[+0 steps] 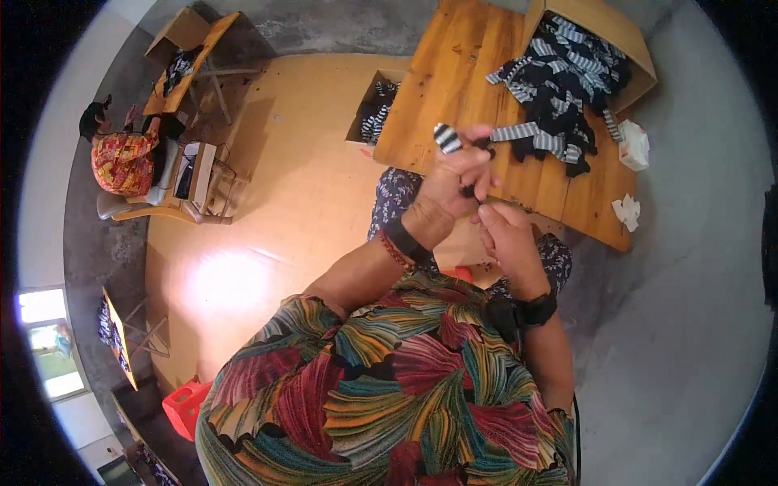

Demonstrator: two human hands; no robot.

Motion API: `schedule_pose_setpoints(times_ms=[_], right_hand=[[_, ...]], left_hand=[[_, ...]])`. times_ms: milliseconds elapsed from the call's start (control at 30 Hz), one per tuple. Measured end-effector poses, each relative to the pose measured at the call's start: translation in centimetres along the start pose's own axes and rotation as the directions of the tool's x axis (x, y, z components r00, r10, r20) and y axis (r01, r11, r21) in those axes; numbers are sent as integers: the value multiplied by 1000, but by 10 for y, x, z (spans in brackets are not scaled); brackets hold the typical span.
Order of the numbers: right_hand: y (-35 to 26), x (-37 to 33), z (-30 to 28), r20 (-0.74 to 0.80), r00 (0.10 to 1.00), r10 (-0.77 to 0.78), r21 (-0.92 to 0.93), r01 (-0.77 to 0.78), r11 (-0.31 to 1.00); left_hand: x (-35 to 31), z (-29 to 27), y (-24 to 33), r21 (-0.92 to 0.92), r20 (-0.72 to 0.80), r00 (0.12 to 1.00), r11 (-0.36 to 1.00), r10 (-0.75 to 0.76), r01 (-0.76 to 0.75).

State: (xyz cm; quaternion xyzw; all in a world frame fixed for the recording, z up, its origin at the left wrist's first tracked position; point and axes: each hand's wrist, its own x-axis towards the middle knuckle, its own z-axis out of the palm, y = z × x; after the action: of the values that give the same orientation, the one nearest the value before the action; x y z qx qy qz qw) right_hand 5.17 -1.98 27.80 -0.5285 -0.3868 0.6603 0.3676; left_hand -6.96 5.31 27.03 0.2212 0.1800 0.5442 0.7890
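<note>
My left hand (455,176) is closed round a small black-and-white striped knit piece (446,138), whose striped end sticks up above the fingers. A dark part of it shows lower down, between my two hands. My right hand (510,239) is closed in a pinch at that dark lower end, fingertips close to the left hand. Whether the right fingers hold a thread or the fabric itself is too small to tell. Just beyond the left fingers a grey striped strip (515,131) reaches toward the pile; I cannot tell if it touches the hand.
On the wooden table (433,93) lies a pile of striped knit pieces (559,109), spilling from a tipped cardboard box (640,61). A white packet (634,146) and crumpled tissue (626,212) lie near its right edge. Another box (365,134) stands on the floor. A person (126,158) sits far left.
</note>
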Motion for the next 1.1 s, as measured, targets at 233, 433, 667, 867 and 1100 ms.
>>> schedule_pose_setpoints(times_ms=[233, 433, 667, 867, 1100], right_hand=[[0, 14, 6, -1, 999, 38, 124, -37, 992], [17, 26, -8, -133, 873, -470, -534, 336, 776], [17, 7, -14, -140, 908, -396, -583, 247, 774], [12, -1, -28, -96, 928, -360, -662, 210, 720], [17, 9, -38, -45, 965, -257, -565, 188, 804]], left_hand=[[2, -16, -2, 121, 10, 996, 989, -86, 85], [21, -16, 23, -47, -75, 993, 994, 94, -98], [36, -29, 32, -161, -120, 986, 978, 112, -131], [25, -21, 26, 6, -9, 992, 992, 127, -127], [26, -15, 16, 281, 7, 993, 953, 120, -117]])
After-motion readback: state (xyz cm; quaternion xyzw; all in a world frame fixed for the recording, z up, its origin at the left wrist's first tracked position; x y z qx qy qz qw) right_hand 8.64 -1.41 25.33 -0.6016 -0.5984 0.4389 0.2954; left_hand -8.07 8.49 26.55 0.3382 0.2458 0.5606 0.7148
